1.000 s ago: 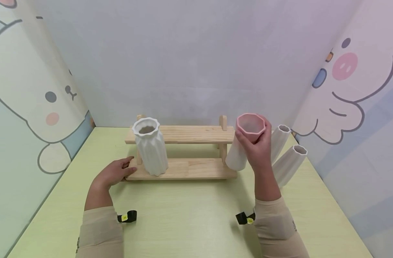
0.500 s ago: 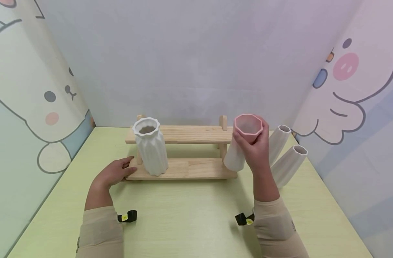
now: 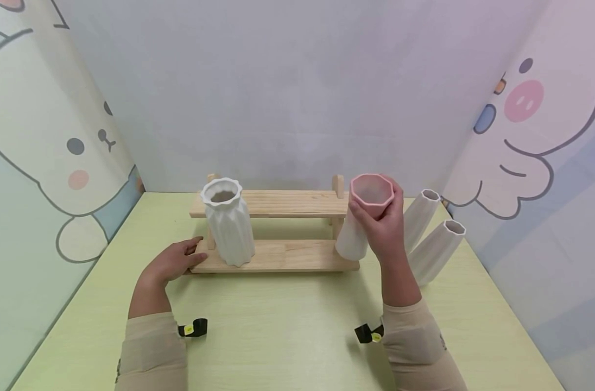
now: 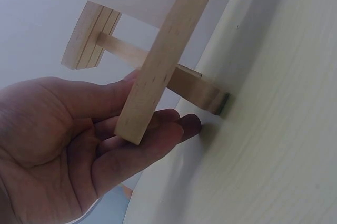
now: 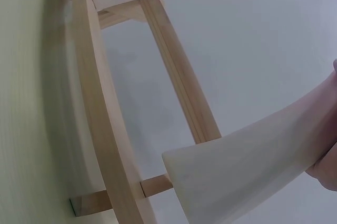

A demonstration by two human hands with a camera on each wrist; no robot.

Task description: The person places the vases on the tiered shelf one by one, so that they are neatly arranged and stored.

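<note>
A two-tier wooden shelf stands on the table. My left hand grips the left end of its lower board, thumb above and fingers beneath in the left wrist view. Near that end, a white ribbed vase stands upright on the lower board. My right hand holds a vase with a pink rim and white lower body around its upper part. In the head view, the held vase's base overlaps the lower board's right end; the right wrist view shows the vase tilted close over the board.
Two slim white vases stand to the right, partly behind my right hand and forearm. A grey wall rises behind the shelf. Side panels with cartoon animals flank the pale green table.
My right hand has carried the pink-and-white vase a little to the left, over the right end of the lower board. My left hand and the ribbed vase have stayed in place.
</note>
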